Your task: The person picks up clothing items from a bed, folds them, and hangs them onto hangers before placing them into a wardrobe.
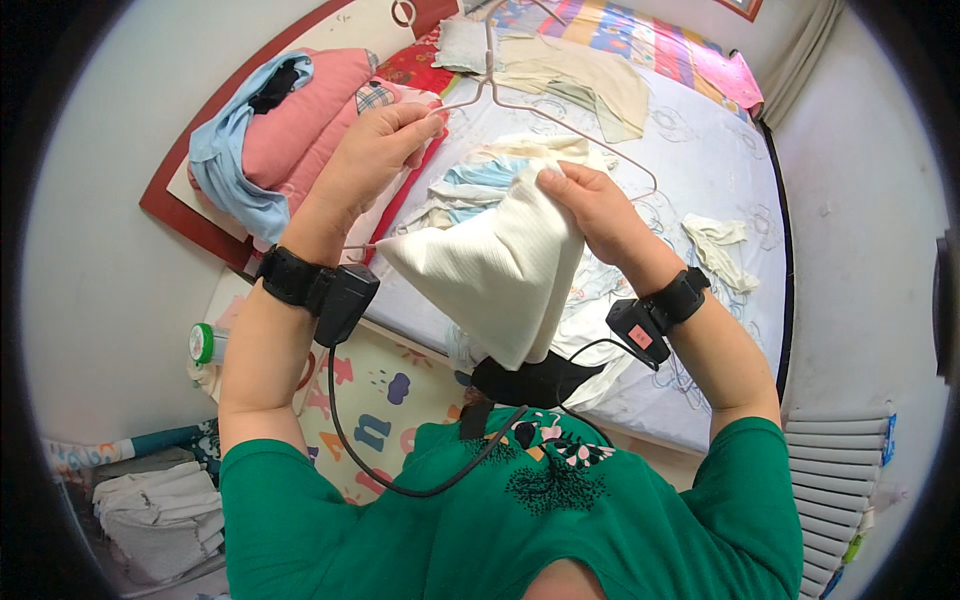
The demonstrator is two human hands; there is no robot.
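Observation:
My left hand (394, 142) pinches the left shoulder of a thin clothes hanger (525, 112), whose hook points towards the top of the view. A white ribbed cloth garment (487, 262) hangs below in folds, one corner by the lower left end of the hanger. The fingers of my right hand (592, 202) grip the garment's upper right edge. Part of the hanger's lower bar is hidden behind the cloth and my hands. Behind the garment, a heap of white and light blue clothes (487, 176) lies on the bed.
The bed (675, 157) bears a cream garment (600, 82), a small white garment (720, 247) and a striped quilt (637, 30). Pink bedding (300, 127) with a blue cloth (232, 165) lies by the headboard. A green-lidded jar (206, 343) stands at left; a radiator (836, 480) is at right.

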